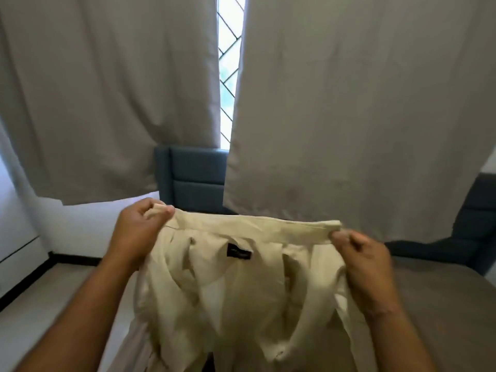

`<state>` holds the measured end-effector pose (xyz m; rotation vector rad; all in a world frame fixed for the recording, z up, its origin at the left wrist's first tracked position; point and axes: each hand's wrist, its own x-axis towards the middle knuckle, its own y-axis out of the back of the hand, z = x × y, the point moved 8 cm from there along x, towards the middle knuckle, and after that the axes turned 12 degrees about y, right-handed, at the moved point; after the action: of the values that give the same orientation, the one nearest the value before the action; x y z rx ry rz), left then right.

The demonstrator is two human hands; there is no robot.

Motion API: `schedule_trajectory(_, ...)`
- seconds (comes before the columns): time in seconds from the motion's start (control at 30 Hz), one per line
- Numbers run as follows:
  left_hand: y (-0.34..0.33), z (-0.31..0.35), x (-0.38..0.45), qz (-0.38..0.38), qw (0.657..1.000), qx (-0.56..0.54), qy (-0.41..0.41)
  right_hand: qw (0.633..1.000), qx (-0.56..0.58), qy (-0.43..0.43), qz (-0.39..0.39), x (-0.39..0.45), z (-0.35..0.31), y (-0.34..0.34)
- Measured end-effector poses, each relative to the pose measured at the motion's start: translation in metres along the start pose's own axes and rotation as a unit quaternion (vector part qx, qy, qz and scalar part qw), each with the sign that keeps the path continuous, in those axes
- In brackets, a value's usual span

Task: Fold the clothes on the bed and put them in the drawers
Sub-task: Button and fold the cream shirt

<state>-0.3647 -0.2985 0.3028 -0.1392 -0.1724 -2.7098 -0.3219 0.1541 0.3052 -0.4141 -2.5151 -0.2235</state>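
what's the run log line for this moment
step: holding up cream garment | left hand: pinches waistband end | right hand: pinches other end | fold: not yet

1. you have two hands in view: left hand (139,232) and right hand (362,261).
2. you hold one cream garment (228,285), pinched at both ends of its top edge.
3. it bears one dark label (239,253); the wording is too blurred to read.
4. you face two grey curtains: left curtain (107,98) and right curtain (362,111).
5. one strip of window (228,76) shows between them.
6. one blue headboard (193,181) stands below.
7. one bed (442,299) lies at your right.
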Motion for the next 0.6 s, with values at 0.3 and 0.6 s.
schedule_trajectory(0.3, -0.060, -0.069, -0.131, 0.037, 0.982, -0.149, 0.112, 0.975, 0.094, -0.191, 0.063, -0.110, 0.044, -0.066)
schedule_trajectory(0.6, -0.079, -0.110, -0.207, -0.047, 0.965, -0.139, 0.218, 0.877, 0.315, -0.350, 0.097, -0.198, 0.020, -0.128)
